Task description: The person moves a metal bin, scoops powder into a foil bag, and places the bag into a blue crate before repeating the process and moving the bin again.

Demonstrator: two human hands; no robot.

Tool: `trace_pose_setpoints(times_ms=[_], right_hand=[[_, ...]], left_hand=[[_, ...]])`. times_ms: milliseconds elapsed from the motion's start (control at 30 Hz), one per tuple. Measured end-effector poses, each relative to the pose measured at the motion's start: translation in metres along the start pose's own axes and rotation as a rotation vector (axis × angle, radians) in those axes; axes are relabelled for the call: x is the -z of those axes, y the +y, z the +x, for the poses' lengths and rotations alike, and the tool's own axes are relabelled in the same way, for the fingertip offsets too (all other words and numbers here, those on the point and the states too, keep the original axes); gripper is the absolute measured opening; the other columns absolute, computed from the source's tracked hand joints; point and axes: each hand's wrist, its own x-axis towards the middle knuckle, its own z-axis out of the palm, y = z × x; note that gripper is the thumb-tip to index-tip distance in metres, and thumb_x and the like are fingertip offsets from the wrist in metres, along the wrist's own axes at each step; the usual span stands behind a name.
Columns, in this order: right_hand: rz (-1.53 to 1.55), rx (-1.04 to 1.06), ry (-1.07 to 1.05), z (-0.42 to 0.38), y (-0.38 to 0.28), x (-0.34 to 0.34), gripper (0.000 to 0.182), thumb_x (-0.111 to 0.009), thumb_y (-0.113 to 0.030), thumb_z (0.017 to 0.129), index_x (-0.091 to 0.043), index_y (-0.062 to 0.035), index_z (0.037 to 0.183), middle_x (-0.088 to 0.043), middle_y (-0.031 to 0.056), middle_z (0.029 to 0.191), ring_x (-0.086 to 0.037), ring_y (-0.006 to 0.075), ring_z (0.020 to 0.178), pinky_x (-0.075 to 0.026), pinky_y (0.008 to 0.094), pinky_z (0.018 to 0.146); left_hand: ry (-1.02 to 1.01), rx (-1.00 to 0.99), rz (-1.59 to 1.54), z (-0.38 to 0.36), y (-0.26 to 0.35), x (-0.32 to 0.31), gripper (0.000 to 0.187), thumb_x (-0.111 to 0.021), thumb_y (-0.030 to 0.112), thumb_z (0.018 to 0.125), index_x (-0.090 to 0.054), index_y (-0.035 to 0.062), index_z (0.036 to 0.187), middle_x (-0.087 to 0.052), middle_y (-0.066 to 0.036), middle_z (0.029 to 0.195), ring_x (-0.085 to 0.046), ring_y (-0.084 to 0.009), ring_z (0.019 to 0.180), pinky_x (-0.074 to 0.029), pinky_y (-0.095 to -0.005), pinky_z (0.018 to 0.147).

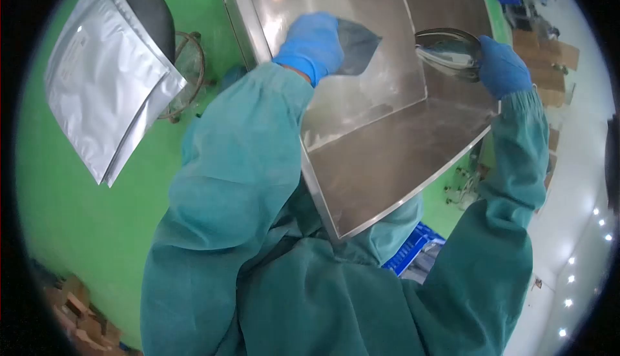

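Note:
My left hand (pixel 309 45), in a blue glove, reaches over the steel tray (pixel 400 182) from its left side. Its fingers are closed on a flat dark-grey piece (pixel 359 47) with a pointed corner, which overlaps the tray's shiny inner surface in this view. What kind of thing that piece is, I cannot tell. On the right, my right hand (pixel 503 67), gloved in blue too, grips the end of a shiny metal scoop (pixel 450 54) with a curved rim. The scoop overlaps the tray's far right inner wall.
Silver foil pouches (pixel 106 81) lie overlapping on a dark round stool seat (pixel 150 14) at the left, above the green floor (pixel 84 227). Cardboard boxes (pixel 542 62) stand at the right, more cardboard (pixel 81 311) at the lower left. A blue crate (pixel 413 249) sits below the tray.

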Motion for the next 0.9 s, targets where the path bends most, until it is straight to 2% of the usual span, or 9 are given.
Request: trace_pose_setpoints(times_ms=[100,167,233,400,467,567,700,800,900], right_hand=[[0.175,0.063,-0.169,0.026,-0.021,-0.109,0.047,-0.054,-0.009,0.078,-0.045,-0.0174,0.123,-0.062,0.0184,0.096,-0.060,0.0356,0.088,-0.048,0.0431,0.075],[0.485,0.191,-0.319,0.053,-0.060,-0.241,0.065,-0.050,0.001,0.073,-0.036,-0.0246,0.131,-0.059,0.0172,0.103,-0.058,0.0355,0.093,-0.047,0.0439,0.080],[0.383,0.544,-0.213,0.042,-0.132,-0.275,0.076,-0.044,0.008,0.074,-0.023,-0.0272,0.138,-0.055,0.0169,0.113,-0.056,0.0342,0.098,-0.044,0.0411,0.088],[0.414,0.757,-0.278,0.038,-0.220,-0.320,0.063,-0.043,-0.002,0.083,-0.026,-0.0285,0.137,-0.057,0.0141,0.103,-0.058,0.0322,0.091,-0.047,0.0406,0.082],[0.645,0.892,-0.039,0.029,-0.233,-0.337,0.051,-0.041,-0.010,0.088,-0.032,-0.0275,0.135,-0.058,0.0138,0.095,-0.060,0.0313,0.081,-0.048,0.0408,0.079],[0.623,0.947,-0.100,0.017,-0.246,-0.370,0.071,-0.045,0.004,0.076,-0.025,-0.0245,0.138,-0.058,0.0162,0.090,-0.060,0.0296,0.067,-0.051,0.0383,0.062],[0.380,0.949,-0.114,-0.004,-0.241,-0.364,0.069,-0.045,0.004,0.076,-0.026,-0.0221,0.138,-0.057,0.0174,0.093,-0.061,0.0300,0.071,-0.051,0.0395,0.063],[0.663,1.017,0.022,-0.012,-0.242,-0.372,0.067,-0.045,0.003,0.077,-0.028,-0.0211,0.137,-0.057,0.0177,0.097,-0.060,0.0310,0.077,-0.050,0.0416,0.065],[0.344,0.975,-0.348,-0.015,-0.244,-0.370,0.065,-0.045,0.002,0.077,-0.030,-0.0206,0.136,-0.058,0.0168,0.096,-0.060,0.0318,0.083,-0.049,0.0427,0.067]], left_hand=[[0.046,-0.102,0.137,0.005,-0.015,0.008,0.033,-0.050,0.006,0.068,-0.061,0.0054,0.100,-0.060,-0.022,0.092,-0.057,-0.0377,0.089,-0.045,-0.0395,0.080],[0.113,-0.119,0.103,-0.005,-0.010,0.018,0.012,-0.048,0.001,0.066,-0.057,-0.0011,0.075,-0.054,-0.022,0.076,-0.053,-0.0364,0.074,-0.042,-0.0410,0.067],[0.182,-0.173,0.119,-0.004,-0.012,0.015,0.012,-0.049,0.001,0.066,-0.057,-0.0007,0.075,-0.054,-0.021,0.074,-0.053,-0.0361,0.074,-0.042,-0.0413,0.067],[0.294,-0.177,0.050,-0.009,-0.006,0.023,0.014,-0.050,0.001,0.066,-0.059,0.0005,0.076,-0.054,-0.020,0.073,-0.054,-0.0348,0.073,-0.043,-0.0408,0.068],[0.265,-0.055,-0.010,-0.012,0.000,0.027,0.017,-0.050,0.000,0.067,-0.060,0.0003,0.080,-0.055,-0.020,0.078,-0.055,-0.0335,0.073,-0.045,-0.0391,0.067],[0.256,-0.121,0.026,-0.003,-0.016,0.027,0.019,-0.049,-0.001,0.067,-0.061,-0.0005,0.083,-0.056,-0.020,0.080,-0.055,-0.0330,0.075,-0.045,-0.0378,0.067],[0.422,-0.273,0.035,-0.010,-0.005,0.028,0.019,-0.049,-0.001,0.068,-0.061,-0.0008,0.083,-0.056,-0.019,0.080,-0.055,-0.0332,0.075,-0.046,-0.0379,0.067],[0.205,-0.060,0.034,0.001,-0.009,0.030,0.019,-0.049,0.000,0.069,-0.061,-0.0011,0.083,-0.056,-0.020,0.080,-0.056,-0.0329,0.076,-0.046,-0.0376,0.067],[0.238,-0.055,-0.051,0.000,-0.012,0.025,0.021,-0.049,0.000,0.069,-0.061,-0.0019,0.087,-0.056,-0.020,0.082,-0.055,-0.0332,0.078,-0.046,-0.0377,0.070]])
